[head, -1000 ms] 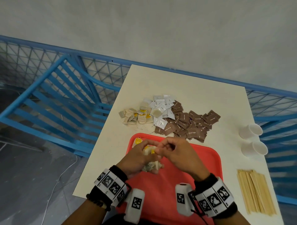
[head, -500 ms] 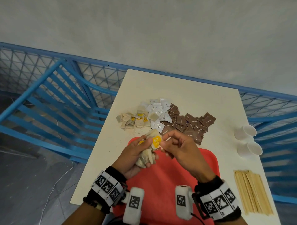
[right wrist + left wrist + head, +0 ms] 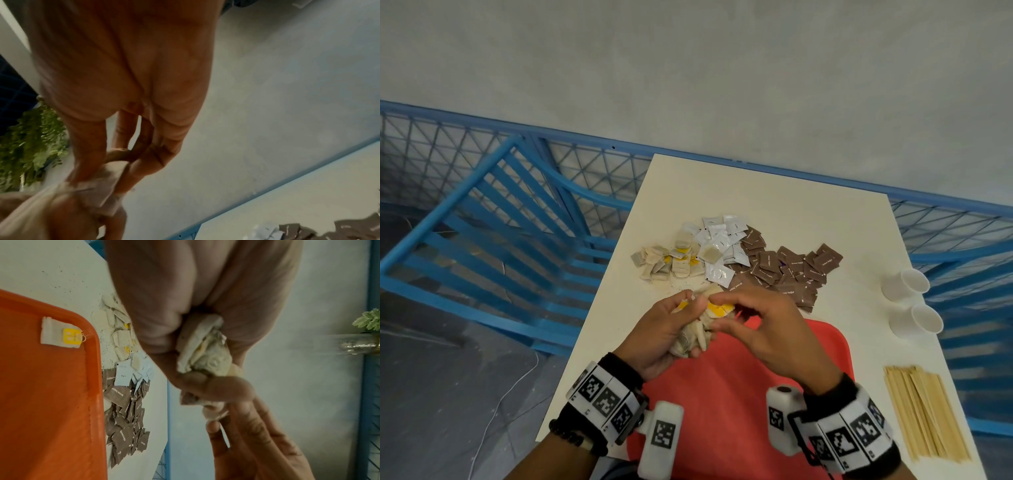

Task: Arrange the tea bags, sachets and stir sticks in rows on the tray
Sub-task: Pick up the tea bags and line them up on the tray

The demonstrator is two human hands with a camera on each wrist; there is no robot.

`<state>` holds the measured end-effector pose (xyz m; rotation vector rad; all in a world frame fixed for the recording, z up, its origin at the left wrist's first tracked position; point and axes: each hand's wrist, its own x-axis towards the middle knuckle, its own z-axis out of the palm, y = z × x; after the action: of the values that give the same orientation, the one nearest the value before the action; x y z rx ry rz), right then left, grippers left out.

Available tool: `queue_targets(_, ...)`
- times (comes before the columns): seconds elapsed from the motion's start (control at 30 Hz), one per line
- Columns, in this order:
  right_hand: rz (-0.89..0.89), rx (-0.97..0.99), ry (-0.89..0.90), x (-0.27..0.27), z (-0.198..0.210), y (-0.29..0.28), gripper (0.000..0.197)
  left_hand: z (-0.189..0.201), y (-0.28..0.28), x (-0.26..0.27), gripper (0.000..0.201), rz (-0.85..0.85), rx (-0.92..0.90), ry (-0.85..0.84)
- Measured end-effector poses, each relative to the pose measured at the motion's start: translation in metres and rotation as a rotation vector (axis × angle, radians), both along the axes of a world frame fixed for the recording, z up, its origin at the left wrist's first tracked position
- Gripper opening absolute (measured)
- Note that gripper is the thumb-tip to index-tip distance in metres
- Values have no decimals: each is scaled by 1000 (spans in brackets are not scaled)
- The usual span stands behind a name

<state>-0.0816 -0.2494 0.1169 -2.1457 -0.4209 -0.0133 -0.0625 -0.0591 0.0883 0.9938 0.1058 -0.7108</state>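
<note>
Left hand (image 3: 666,330) clutches a tea bag bunch (image 3: 695,337) above the red tray (image 3: 726,404); right hand (image 3: 767,329) pinches one yellow-tagged bag (image 3: 717,310) from it, probably by its tag.

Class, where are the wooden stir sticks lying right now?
In the head view, the stir sticks lie on the table's near right corner, right of the red tray, below two white cups.

Plain grey wall (image 3: 722,68) fills the whole top half, kinda matte and evenly lit, no hard shadows. A blue metal railing (image 3: 465,144) with mesh panels runs along its base, with blue slats on the left. The cream table (image 3: 774,192) butts up against it. Dark grey floor (image 3: 431,394) down left, a thin white cable (image 3: 493,414) trailing across it. Some green foliage (image 3: 30,138) shows in the right wrist view.
</note>
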Motion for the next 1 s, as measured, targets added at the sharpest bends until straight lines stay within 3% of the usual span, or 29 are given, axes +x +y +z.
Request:
queue_targets(0.1,-53,105,86,-3,-3,2,29,1,-3,-1,36,21,-89,24)
queue_targets(0.2,-78,68,38,-3,-5,6,23,-4,-6,-3,65,20,-127,22)
queue_targets(0.27,-79,57,48,-4,-5,8,18,-5,-7,-4,73,-8,-143,12)
queue_targets(0.37,-145,192,134,-4,2,4,16,-5,-3,-3,65,-64,-142,-6)
queue_targets(0.47,-244,429,266,-2,16,-5,15,-4,3,-4,37,-105,-91,11)
queue_targets(0.53,-215,444,314,-1,24,-13,15,-3,6,-4,32,-105,-93,76)
queue_targets(0.63,-129,306,327,2,38,-22,15,-6,7,2,41,-67,-86,100)
queue_targets(0.7,-117,218,325,6,45,-24,15,-3,8,8,35,-32,-81,74)
queue_targets(0.8,-149,-134,161,16,45,-29,8,9,11,18,17,-16,-36,8)
queue_targets(0.9,-69,-325,98,22,50,-33,24,28,11,23,23,-43,156,-192)
queue_targets(1.0,33,-401,45,25,62,-28,21,43,1,25,25,-32,425,-478)
